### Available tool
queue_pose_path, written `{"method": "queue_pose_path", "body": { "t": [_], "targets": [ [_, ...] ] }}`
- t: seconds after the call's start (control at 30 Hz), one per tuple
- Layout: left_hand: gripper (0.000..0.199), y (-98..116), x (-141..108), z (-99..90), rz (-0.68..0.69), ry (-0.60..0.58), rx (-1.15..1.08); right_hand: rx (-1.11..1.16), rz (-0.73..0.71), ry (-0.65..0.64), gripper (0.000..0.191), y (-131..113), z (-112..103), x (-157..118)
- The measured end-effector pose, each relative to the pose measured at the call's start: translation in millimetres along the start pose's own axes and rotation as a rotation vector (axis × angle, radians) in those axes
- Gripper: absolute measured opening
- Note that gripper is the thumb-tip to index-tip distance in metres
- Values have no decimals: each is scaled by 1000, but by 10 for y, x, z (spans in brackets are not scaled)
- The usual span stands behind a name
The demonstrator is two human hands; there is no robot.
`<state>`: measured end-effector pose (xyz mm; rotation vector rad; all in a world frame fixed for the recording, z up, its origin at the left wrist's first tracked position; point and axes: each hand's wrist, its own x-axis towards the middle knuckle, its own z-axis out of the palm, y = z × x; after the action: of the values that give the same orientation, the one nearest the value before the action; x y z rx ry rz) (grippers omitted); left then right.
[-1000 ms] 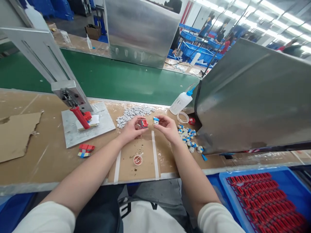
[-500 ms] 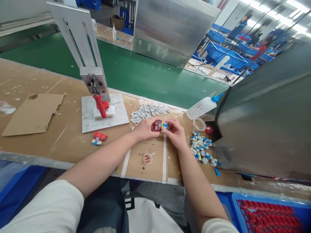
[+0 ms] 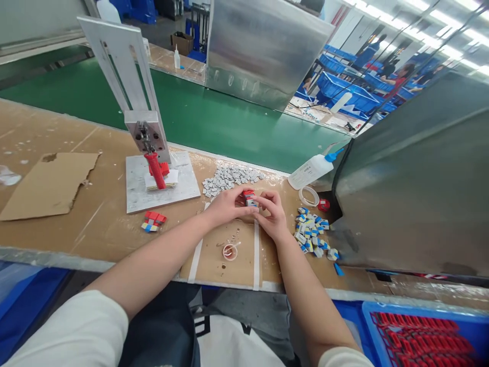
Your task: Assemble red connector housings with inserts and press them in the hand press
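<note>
Between both hands is a small red and grey-white toy vehicle (image 3: 249,198), partly hidden by fingers. My left hand (image 3: 229,205) is closed on its left side. My right hand (image 3: 272,213) pinches it from the right, thumb and forefinger on the near end. Below the hands, a small round cup (image 3: 229,252) with a thin stick in it stands on a taped cardboard sheet (image 3: 217,270). A pile of small grey pieces (image 3: 231,177) lies just beyond the hands. To the right is a heap of white, blue and yellow blocks (image 3: 312,232).
A toggle press with a red handle (image 3: 156,171) stands on a metal plate at left, with red toy pieces (image 3: 154,221) before it. A squeeze bottle (image 3: 311,172) and tape roll (image 3: 308,197) lie at right. Beyond runs a green conveyor belt (image 3: 214,120). A blue bin (image 3: 424,311) holds red parts.
The toy vehicle has been turned in my hands; its blue and yellow end no longer shows. My right fingers have shifted over its near end. The camera view has moved slightly.
</note>
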<state>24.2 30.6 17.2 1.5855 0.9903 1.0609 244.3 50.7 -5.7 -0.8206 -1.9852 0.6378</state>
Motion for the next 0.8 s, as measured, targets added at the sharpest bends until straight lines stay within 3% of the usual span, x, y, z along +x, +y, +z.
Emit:
{"method": "queue_pose_path", "body": {
  "t": [0.07, 0.13, 0.23, 0.33, 0.53, 0.7, 0.8],
  "targets": [
    [54, 26, -10, -3, 64, 26, -35, 17, -12, -12, 77, -23, -12, 9],
    [52, 60, -28, -12, 131, 61, -4, 75, -43, -43, 96, -51, -23, 26],
    [52, 89, -50, -24, 185, 62, 22, 191, -97, -134, 85, -95, -21, 57],
    [56, 69, -45, -15, 173, 25, -112, 252, -149, -166, 79, -123, 9, 77],
    [61, 16, -17, 41, 141, -43, -362, 228, -244, -86, 70, -121, 71, 64],
    [61, 26, -52, 71, 163, -14, -321, 147, -271, -50, 71, -121, 100, 23],
    [62, 25, -90, 66, 184, -2, -287, 142, -357, -2, 67, -134, 114, 19]
  ]
}}
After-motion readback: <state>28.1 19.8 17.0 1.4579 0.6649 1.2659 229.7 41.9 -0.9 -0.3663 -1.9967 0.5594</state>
